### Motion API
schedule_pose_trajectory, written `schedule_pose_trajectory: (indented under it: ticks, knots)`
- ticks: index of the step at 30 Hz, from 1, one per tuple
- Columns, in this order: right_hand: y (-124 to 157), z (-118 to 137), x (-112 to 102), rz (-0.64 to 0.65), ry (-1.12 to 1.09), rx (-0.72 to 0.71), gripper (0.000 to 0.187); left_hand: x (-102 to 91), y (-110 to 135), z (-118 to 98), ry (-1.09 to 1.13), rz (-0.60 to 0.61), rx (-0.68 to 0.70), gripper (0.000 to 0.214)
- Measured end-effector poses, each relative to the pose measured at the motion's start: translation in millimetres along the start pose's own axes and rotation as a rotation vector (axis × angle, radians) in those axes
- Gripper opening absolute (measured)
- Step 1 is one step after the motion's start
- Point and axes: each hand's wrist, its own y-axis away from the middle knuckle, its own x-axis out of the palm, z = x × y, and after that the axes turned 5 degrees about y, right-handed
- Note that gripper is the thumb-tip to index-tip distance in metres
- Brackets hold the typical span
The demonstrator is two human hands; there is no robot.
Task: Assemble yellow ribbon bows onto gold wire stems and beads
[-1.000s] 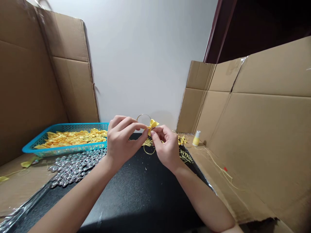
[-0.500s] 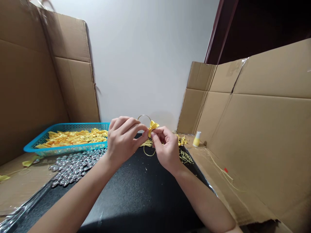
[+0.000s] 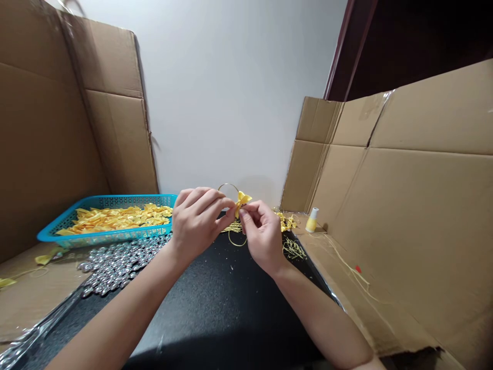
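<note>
Together, the left hand (image 3: 196,218) and right hand (image 3: 264,234) reach forward, fingers curled, each with thumb and fingertip pinched at a yellow bow (image 3: 242,198). Gathered at its middle and flaring upward, the bow is right of the blue basket (image 3: 48,235), as is a thin loop (image 3: 228,184).

I am seeing the left hand (image 3: 198,216) settling slightly lower and farther right than a second ago, uncovering a sliver more of the blue basket (image 3: 48,237). The yellow bow (image 3: 243,198) and thin ring (image 3: 228,184) are sinking a little, and the right hand (image 3: 262,234) is exposing slightly more yellow pieces (image 3: 287,222) beside it.
</note>
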Motion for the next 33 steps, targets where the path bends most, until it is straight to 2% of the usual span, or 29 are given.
schedule_pose_trajectory:
  ticks: [14, 16, 20, 22, 27, 33]
  knots:
    - [-3.7, -2.8, 2.0, -0.027, -0.069, 0.06, 0.014, 6.4, 2.6, 2.1, 0.043, 0.016, -0.019, 0.012]
    - [-5.6, -0.8, -0.7, 0.013, -0.065, 0.079, 0.015, 4.3, 0.4, 3.7, 0.046, 0.013, -0.031, 0.012]
    - [-11.9, 4.6, -13.2, 0.205, 0.017, 0.095, 0.021, 0.3, -2.9, 7.3, 0.04, 0.022, -0.076, 0.013]
    - [-15.3, 6.6, -20.3, 0.24, 0.114, 0.066, 0.019, 0.5, -2.6, 8.5, 0.039, 0.032, -0.093, 0.013]
    - [-19.4, 4.9, -28.7, 0.201, 0.289, -0.076, 0.015, 4.8, 1.2, 9.3, 0.044, 0.056, -0.115, 0.013]
    - [-21.3, -5.8, -27.8, 0.13, 0.459, -0.339, 0.01, 5.6, 2.2, 8.8, 0.053, 0.057, -0.129, 0.013]
